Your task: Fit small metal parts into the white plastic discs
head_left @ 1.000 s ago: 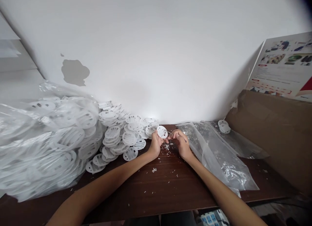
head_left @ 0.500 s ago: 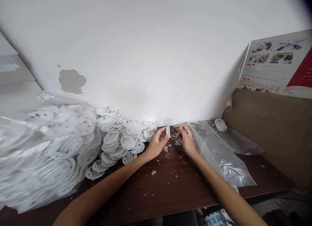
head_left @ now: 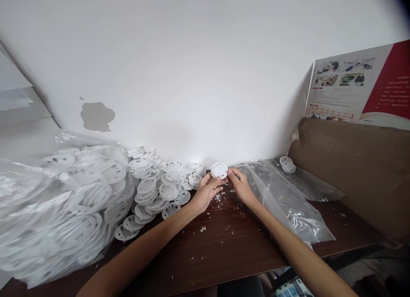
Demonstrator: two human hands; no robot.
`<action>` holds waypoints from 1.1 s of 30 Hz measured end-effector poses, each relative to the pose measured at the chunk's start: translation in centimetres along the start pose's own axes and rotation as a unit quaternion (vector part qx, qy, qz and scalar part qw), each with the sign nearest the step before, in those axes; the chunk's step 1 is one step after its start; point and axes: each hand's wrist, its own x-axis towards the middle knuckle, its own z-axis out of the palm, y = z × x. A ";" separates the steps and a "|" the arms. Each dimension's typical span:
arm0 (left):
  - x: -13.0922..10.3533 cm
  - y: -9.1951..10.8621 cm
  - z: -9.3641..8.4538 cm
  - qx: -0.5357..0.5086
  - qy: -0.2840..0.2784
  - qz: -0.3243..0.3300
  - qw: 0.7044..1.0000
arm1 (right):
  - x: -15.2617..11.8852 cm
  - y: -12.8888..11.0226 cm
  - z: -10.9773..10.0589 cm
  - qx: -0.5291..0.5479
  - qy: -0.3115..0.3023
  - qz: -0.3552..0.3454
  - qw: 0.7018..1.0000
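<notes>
My left hand (head_left: 206, 191) holds a small round white plastic disc (head_left: 219, 170) up near the wall, its flat face toward me. My right hand (head_left: 239, 185) pinches the disc's right edge with its fingertips. Under both hands the dark wooden table (head_left: 224, 241) is strewn with tiny white plastic shavings (head_left: 221, 197). To the left lies a loose heap of the same slotted white discs (head_left: 160, 184).
A big clear bag full of discs (head_left: 60, 203) fills the left side. Clear plastic bags with small parts (head_left: 285, 203) lie on the right, two discs (head_left: 286, 164) on them. A cardboard box (head_left: 355, 169) and a printed poster (head_left: 358, 83) stand at the right. A power strip (head_left: 293, 288) shows below the table edge.
The disc was turned edge-on half a second ago and now faces me flat, held a little higher. My right hand has come onto its edge. The view drifted slightly.
</notes>
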 end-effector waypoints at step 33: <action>0.6 -3.2 -3.1 0.237 0.126 0.214 0.939 | -1.5 0.3 1.1 -0.431 -0.131 -0.152 0.880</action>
